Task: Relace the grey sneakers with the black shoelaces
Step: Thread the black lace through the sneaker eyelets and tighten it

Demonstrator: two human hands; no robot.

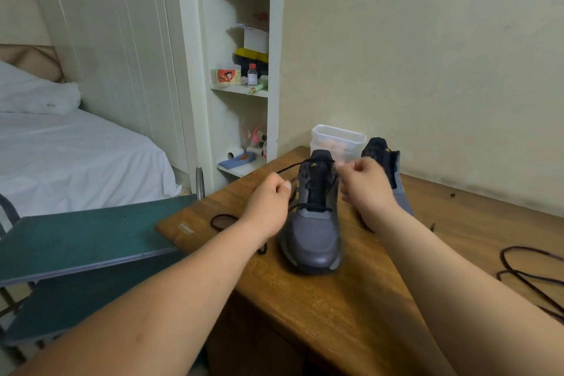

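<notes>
A grey sneaker [311,235] stands on the wooden table [320,299], toe toward me, with a black shoelace [290,166] threaded through its lowest eyelets. My left hand [270,206] grips the lace's left strand beside the shoe. My right hand [367,189] is curled at the shoe's upper right side; the strand it pinches is hidden by the fingers. The second grey sneaker [393,174] stands behind my right hand, partly hidden. A spare black lace [531,275] lies loose at the table's right.
A clear plastic container [338,140] sits behind the shoes by the wall. A green board [85,238] juts out left of the table. A lace loop [222,220] lies near the table's left corner. A bed and a white shelf unit [244,70] stand beyond.
</notes>
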